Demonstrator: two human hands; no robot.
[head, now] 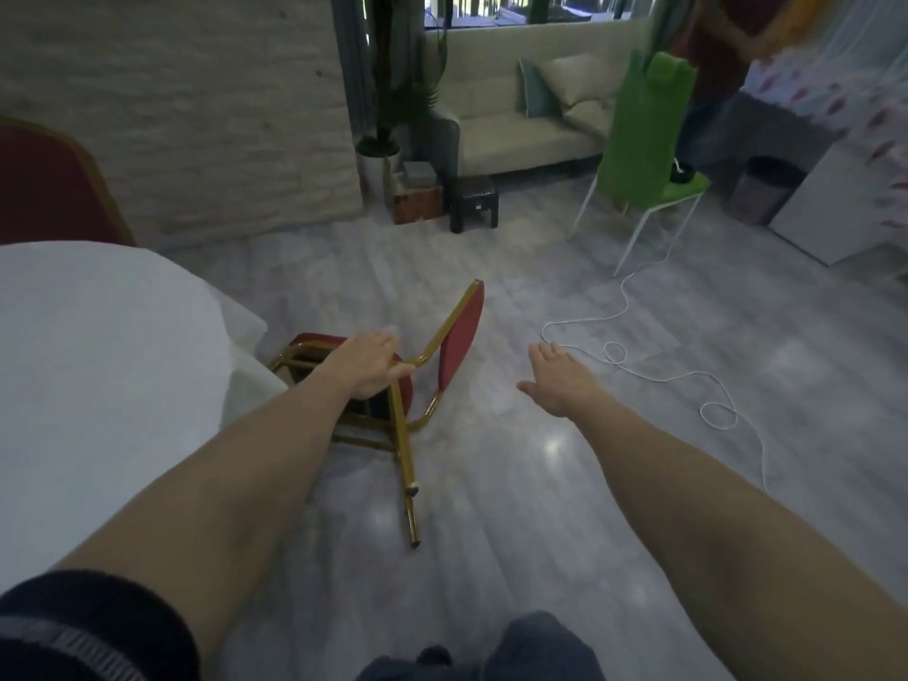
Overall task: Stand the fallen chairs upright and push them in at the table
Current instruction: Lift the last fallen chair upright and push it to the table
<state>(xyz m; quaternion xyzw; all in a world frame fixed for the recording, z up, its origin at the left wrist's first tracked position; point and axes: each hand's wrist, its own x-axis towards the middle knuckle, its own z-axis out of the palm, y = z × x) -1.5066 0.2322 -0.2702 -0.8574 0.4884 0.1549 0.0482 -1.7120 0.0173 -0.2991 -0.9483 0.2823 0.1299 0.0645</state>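
Lying on its side by table point(98, 336): red chair point(459, 331), gilt metal frame; judged rigid, moderately light, tubing prob. slick; left hand point(366, 363) gripped frame at seat/back joint; right hand point(560, 380) spread, holding nothing; best 2nd hold: backrest top.

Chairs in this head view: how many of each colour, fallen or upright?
Red chairs: 2, one fallen chair gripped by the left hand, one upright chair behind the table
Green chair: 1, upright
Total: 3
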